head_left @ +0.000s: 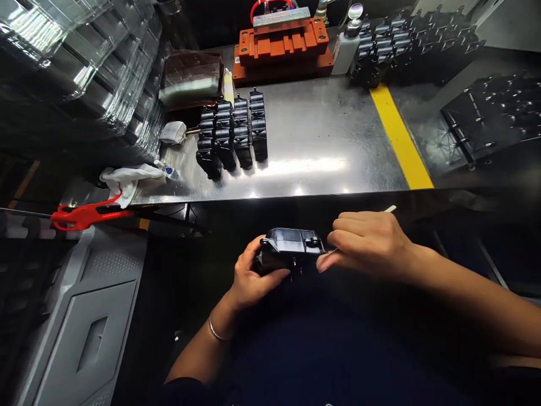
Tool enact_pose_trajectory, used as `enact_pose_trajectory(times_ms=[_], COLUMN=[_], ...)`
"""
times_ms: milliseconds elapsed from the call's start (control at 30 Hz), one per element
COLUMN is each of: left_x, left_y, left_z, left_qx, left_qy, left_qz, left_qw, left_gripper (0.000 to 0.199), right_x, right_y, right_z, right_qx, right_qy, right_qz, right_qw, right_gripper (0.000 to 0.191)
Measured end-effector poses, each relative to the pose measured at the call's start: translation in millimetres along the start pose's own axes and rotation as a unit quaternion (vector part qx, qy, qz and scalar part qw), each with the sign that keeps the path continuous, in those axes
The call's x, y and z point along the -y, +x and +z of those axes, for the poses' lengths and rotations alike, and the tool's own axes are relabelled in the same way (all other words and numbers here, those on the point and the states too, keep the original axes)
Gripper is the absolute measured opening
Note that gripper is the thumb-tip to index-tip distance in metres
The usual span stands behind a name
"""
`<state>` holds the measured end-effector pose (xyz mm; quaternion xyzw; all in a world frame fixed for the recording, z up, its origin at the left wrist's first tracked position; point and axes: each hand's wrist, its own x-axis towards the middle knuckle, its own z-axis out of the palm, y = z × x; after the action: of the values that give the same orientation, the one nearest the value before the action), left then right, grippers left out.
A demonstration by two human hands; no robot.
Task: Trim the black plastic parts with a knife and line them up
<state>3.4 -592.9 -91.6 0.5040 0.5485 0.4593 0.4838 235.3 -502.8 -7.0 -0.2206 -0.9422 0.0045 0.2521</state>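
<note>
While the left hand (249, 276) grips a black plastic part (284, 241), the right hand (367, 239) holds a thin stick (390, 208) at its right end.

The part is in front of the near edge of the bench (321, 129); it is blocky and glossy, with a pale reflection on its upper face, a small dark knob towards each end and short pins on the near side. At the bench's rear, a label on the orange block (287, 48) and print on the white bottle (347, 53) are too small to read. Left fingers curl around the part's left end, thumb against its near side; right fingers are closed on the stick. Whether its tip touches the part cannot be told.
</note>
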Motion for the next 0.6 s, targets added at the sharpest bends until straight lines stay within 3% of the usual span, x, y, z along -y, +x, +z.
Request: enact_pose_trajectory(times_ms=[133, 233, 433, 533, 600], left_x=[-2, -7, -13, -10, -7], left_y=[2, 5, 13, 15, 14], left_z=[-0.4, -0.4, 0.2, 4.5, 7.3], left_qx=[0.026, 0.07, 0.149, 0.141, 0.098], left_qy=[-0.04, -0.089, -0.149, -0.158, -0.147], left_qz=[-0.036, -0.068, -0.089, -0.087, -0.066], left_qw=[0.998, 0.991, 0.974, 0.974, 0.982], left_gripper=[0.061, 0.062, 0.061, 0.056, 0.052], right_x=[0, -1, 0, 2, 4], right_y=[1, 2, 0, -2, -5], right_z=[2, 1, 4, 7, 8], right_qx=[0.009, -0.002, -0.006, -0.016, -0.025], right_qy=[-0.002, 0.009, 0.027, 0.047, 0.09], right_qz=[-0.002, -0.035, -0.028, -0.028, 0.014], right_qw=[1.0, 0.999, 0.999, 0.998, 0.996], right_gripper=[0.051, 0.051, 0.051, 0.05, 0.043])
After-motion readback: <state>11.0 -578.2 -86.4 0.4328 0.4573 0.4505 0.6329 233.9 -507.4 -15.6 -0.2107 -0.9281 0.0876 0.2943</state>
